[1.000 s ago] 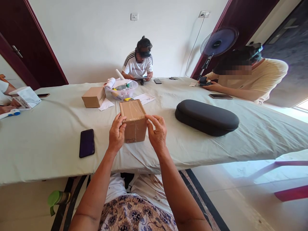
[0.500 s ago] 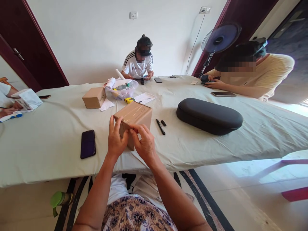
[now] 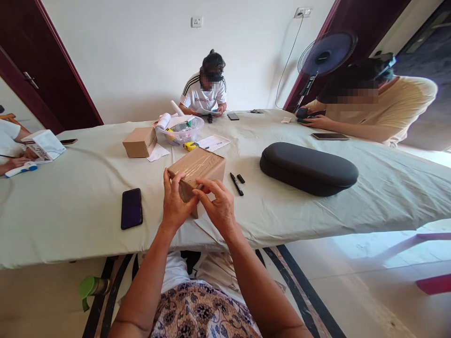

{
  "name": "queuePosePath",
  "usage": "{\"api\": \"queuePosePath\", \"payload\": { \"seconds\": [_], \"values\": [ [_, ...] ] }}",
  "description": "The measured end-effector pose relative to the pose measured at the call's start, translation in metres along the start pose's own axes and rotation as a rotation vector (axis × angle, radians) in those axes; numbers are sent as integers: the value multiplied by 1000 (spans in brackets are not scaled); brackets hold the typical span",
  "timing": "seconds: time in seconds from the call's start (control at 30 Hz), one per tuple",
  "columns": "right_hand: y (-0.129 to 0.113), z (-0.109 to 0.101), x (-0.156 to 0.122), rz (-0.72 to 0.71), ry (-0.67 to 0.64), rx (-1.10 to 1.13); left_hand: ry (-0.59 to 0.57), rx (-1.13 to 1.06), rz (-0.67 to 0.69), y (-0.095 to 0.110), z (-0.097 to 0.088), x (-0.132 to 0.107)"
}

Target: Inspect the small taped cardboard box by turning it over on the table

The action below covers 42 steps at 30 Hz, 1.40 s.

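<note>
A taped cardboard box [image 3: 197, 164] stands on the table in front of me, one corner turned my way. Shiny clear tape runs across its top. My left hand [image 3: 176, 199] steadies it, fingers over the left top edge and thumb at the near side. At the near top edge my right hand [image 3: 218, 202] has thumb and forefinger pressed together; what they pinch is too small to make out, though it lies at the tape. Right of the box are a black marker [image 3: 236, 184] and its cap [image 3: 240, 179]. A dark phone [image 3: 131, 209] lies to the left.
A black case [image 3: 308, 169] lies on the right of the cloth-covered table [image 3: 70, 206]. Farther back are a smaller carton [image 3: 140, 142], a plastic basket [image 3: 181, 136] of odds and ends, and a yellow tape measure [image 3: 190, 146]. Several people sit around the table.
My right hand's fingers have shifted slightly along the box's near top edge. The left hand keeps its hold, and the box stays put. The whole view has moved a little.
</note>
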State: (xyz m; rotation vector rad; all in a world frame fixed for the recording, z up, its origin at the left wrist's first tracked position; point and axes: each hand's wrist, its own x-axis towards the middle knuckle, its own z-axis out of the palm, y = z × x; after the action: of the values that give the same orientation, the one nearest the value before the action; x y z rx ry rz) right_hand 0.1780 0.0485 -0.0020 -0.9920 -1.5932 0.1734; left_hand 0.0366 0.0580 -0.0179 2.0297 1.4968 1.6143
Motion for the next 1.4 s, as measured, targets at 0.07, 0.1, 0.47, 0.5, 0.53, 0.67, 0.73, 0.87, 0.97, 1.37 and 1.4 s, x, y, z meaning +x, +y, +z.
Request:
{"api": "queuePosePath", "payload": {
  "seconds": [0.07, 0.1, 0.47, 0.5, 0.53, 0.67, 0.73, 0.87, 0.97, 1.37, 1.4],
  "values": [
    [2, -3, 0, 3, -9, 6, 2, -1, 34, -1, -2, -2],
    [3, -4, -1, 6, -14, 11, 4, -4, 45, -1, -3, -3],
    [14, -15, -1, 3, 84, 24, -63, -58, 86, -3, -10, -12],
    [17, -17, -1, 14, 101, 18, -68, -63, 92, -3, -11, -13],
    [19, -19, 0, 23, 119, 10, -73, -68, 99, -3, -12, -14],
    [25, -28, 4, 20, 195, -34, -84, -91, 125, -2, -13, -15],
    [27, -33, 5, 3, 244, -72, -90, -111, 134, -3, -13, -16],
    [32, -41, 8, -3, 327, -124, -127, -165, 131, -4, -15, -16],
    [35, -43, 9, 12, 323, -73, -150, -203, 109, -4, -16, -16],
    [23, -37, 6, 48, 290, 31, -125, -431, -106, -1, -6, -26],
    [23, -36, 5, 56, 293, 35, -91, -416, -97, 0, -6, -23]
  ]
}}
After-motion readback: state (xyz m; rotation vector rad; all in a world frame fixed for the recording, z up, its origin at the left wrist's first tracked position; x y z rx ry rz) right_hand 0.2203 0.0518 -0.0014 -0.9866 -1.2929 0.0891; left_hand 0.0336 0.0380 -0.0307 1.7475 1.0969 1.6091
